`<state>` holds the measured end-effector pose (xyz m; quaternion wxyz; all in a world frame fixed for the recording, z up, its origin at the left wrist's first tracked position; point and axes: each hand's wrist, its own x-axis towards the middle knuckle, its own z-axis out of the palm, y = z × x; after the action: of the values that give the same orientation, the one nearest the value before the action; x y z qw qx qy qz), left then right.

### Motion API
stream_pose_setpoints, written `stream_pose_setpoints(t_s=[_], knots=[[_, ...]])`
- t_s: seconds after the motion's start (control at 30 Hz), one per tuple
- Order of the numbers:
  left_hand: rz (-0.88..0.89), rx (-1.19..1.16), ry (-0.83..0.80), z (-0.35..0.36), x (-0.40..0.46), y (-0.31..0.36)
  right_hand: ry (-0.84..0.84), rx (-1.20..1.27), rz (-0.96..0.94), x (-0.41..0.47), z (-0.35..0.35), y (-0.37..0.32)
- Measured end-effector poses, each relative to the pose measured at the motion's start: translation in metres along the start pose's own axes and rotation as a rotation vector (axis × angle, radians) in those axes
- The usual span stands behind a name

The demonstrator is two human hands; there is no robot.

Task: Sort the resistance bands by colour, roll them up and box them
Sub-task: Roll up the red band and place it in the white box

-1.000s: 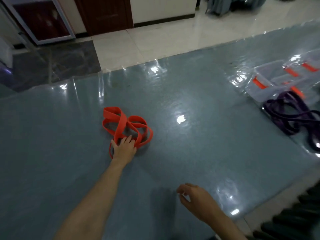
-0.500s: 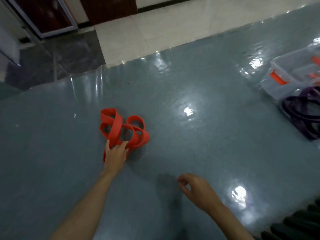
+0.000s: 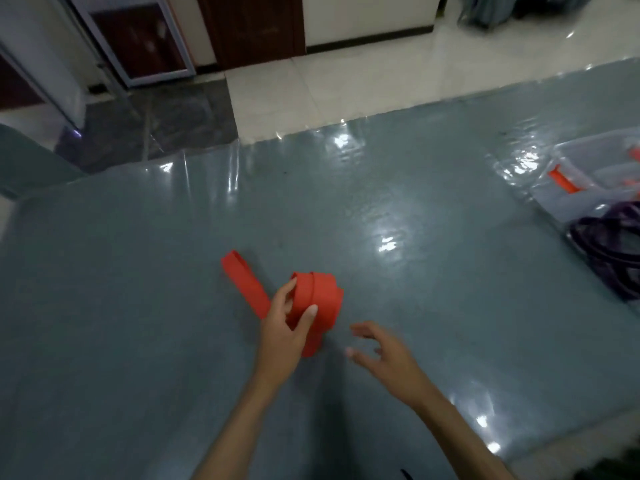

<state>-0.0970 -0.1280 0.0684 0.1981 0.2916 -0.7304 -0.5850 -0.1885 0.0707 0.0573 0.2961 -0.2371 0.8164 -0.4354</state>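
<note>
I can read no brand, label or writing anywhere in my head view. My left hand (image 3: pixel 282 332) grips the red resistance band (image 3: pixel 313 299), thumb curled over the bunched coils and fingers behind them, lifting that bundle just off the blue-grey table (image 3: pixel 450 306). One flat tail of the band trails up and left onto the table; another loop hangs down under my palm. My right hand (image 3: pixel 388 358) hovers just beside the bundle, fingers spread and loosely bent, touching nothing. Well apart at the right edge lies a tangle of purple resistance bands (image 3: pixel 613 244), touching a clear plastic box (image 3: pixel 568 188) with orange latches (image 3: pixel 562 180). A glossy clear film covers the table and throws glare patches. Beyond the far edge I see tiled floor (image 3: pixel 346 84) and a dark wooden door (image 3: pixel 252 26).
</note>
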Motion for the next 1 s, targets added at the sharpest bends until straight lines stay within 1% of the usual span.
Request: stream_pose_setpoints(t_s=[0.07,0.1,0.13,0.23,0.3,0.37,0.43,0.5,0.57,0.67,0.73,0.83,1.0], knots=[[-0.032,-0.144,-0.006,0.013,-0.030,0.022,-0.095,0.101,-0.004,-0.017,0.007,-0.006],[-0.043,-0.208,-0.006,0.019,-0.043,0.033,-0.111,0.153,-0.010,-0.027,0.011,-0.007],[-0.052,-0.265,-0.008,0.025,-0.053,0.043,-0.082,0.204,-0.019,-0.036,0.014,-0.007],[-0.058,-0.381,-0.071,0.043,-0.070,0.066,0.140,0.331,-0.004,-0.061,0.016,-0.002],[-0.028,-0.401,-0.112,0.054,-0.076,0.081,0.178,0.403,0.001,-0.079,0.010,0.000],[-0.014,-0.449,-0.140,0.066,-0.080,0.098,0.199,0.419,-0.033,-0.097,0.000,0.001],[-0.010,-0.508,-0.172,0.078,-0.084,0.119,0.266,0.482,-0.079,-0.111,-0.013,-0.003],[-0.012,-0.565,-0.207,0.092,-0.088,0.141,0.314,0.581,-0.113,-0.121,-0.028,-0.007],[-0.028,-0.618,-0.242,0.106,-0.093,0.162,0.330,0.619,-0.115,-0.130,-0.044,-0.010],[-0.027,-0.638,-0.309,0.133,-0.098,0.191,0.349,0.601,-0.064,-0.147,-0.071,-0.001],[-0.021,-0.638,-0.339,0.154,-0.102,0.209,0.390,0.581,-0.044,-0.160,-0.090,0.008],[-0.071,-0.691,-0.373,0.196,-0.107,0.231,0.443,0.596,-0.029,-0.183,-0.129,0.023],[-0.173,-0.718,-0.361,0.290,-0.124,0.261,0.449,0.696,-0.078,-0.228,-0.211,0.067]])
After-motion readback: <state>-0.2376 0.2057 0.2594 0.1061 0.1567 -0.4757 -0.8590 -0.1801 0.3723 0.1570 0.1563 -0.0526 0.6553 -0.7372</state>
